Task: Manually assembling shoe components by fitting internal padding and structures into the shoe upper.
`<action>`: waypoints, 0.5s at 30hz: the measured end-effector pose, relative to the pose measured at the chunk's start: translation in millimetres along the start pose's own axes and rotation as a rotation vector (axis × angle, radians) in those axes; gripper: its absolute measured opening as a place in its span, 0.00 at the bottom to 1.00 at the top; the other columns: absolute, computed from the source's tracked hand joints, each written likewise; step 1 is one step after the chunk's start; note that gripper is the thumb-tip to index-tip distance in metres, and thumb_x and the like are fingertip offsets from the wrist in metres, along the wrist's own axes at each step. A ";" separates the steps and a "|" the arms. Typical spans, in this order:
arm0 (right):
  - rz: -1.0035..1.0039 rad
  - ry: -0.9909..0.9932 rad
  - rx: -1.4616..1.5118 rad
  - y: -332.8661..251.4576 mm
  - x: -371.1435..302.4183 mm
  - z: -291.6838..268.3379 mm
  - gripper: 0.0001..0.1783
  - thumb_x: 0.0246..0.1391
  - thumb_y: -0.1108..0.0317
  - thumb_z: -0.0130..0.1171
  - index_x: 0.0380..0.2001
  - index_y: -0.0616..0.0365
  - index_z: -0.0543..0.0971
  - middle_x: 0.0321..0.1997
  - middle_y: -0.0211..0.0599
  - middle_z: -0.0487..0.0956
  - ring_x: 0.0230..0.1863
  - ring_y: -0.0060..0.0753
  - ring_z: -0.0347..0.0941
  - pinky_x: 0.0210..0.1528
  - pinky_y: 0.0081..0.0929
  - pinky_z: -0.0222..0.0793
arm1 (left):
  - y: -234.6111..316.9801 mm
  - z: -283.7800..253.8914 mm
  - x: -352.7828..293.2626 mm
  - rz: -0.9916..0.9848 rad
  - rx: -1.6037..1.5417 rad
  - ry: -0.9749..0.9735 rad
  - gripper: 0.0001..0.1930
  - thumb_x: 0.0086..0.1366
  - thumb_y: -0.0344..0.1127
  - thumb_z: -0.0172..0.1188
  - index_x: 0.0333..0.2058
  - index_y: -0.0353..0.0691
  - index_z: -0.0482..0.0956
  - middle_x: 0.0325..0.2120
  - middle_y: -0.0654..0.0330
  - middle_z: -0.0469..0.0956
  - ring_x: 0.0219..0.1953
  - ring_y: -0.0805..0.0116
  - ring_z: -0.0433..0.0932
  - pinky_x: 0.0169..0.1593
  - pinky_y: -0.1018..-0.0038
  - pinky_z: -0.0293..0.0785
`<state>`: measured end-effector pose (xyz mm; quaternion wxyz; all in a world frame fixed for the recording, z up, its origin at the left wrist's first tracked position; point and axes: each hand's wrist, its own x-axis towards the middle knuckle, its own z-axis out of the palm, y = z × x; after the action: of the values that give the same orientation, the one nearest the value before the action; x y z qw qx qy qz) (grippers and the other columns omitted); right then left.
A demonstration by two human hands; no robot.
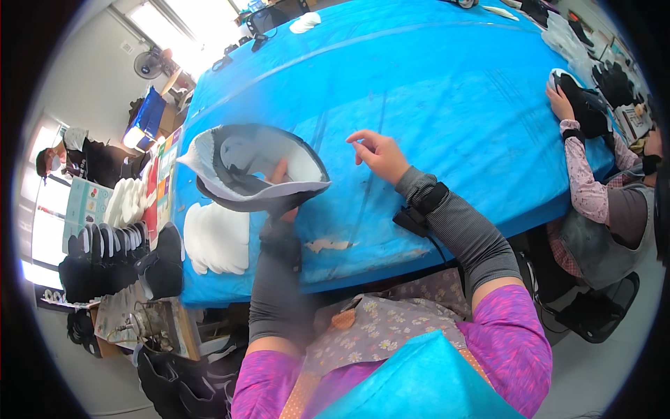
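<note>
My left hand [280, 170] grips a dark boot [241, 203] with a pale grey-white lining, lifted above the near left part of the table. Its wide opening is turned up towards me. A finger shows at the inside of the lining, and the boot hides most of the hand. To the right of it, my right hand [382, 156] hovers over the blue table cover, apart from the boot. Its fingers are partly bent and spread, with nothing visible in them. White insoles [217, 239] lie in a stack at the table's near left corner, just below the boot.
A blue-covered table [433, 91] stretches away in front. Black boots [105, 262] stand in rows at the left, with white insoles [125, 202] behind them. At the right a co-worker's hand [560, 103] rests on a black boot [583, 105]. A white piece [305, 22] lies at the far edge.
</note>
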<state>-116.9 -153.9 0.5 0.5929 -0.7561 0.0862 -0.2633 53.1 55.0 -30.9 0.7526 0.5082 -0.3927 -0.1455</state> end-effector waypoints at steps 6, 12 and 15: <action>0.015 -0.003 -0.007 -1.4 -1.6 -3.8 0.09 0.61 0.70 0.51 0.42 0.58 0.77 0.22 0.28 0.77 0.24 0.15 0.70 0.27 0.18 0.63 | 1.3 6.6 -2.1 0.127 0.274 0.026 0.18 0.65 0.31 0.56 0.54 0.41 0.74 0.52 0.53 0.72 0.52 0.65 0.72 0.57 0.67 0.67; -0.014 0.024 -0.005 4.5 -0.9 -5.3 0.09 0.60 0.68 0.52 0.41 0.57 0.77 0.21 0.29 0.77 0.22 0.17 0.70 0.25 0.22 0.63 | 19.1 27.7 10.7 -0.352 -0.371 0.194 0.18 0.64 0.36 0.59 0.51 0.39 0.73 0.46 0.54 0.75 0.44 0.65 0.75 0.48 0.68 0.74; -0.007 -0.005 -0.029 -2.7 -0.3 -2.4 0.10 0.61 0.69 0.51 0.42 0.59 0.77 0.21 0.28 0.77 0.23 0.15 0.70 0.26 0.19 0.63 | 31.1 26.3 4.8 -0.299 -0.140 0.205 0.19 0.64 0.38 0.60 0.50 0.37 0.73 0.44 0.55 0.75 0.43 0.67 0.75 0.47 0.68 0.73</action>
<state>-118.9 -155.1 3.4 0.5813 -0.7655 0.0859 -0.2621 31.1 48.6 3.2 0.7923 0.5193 -0.2230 -0.2299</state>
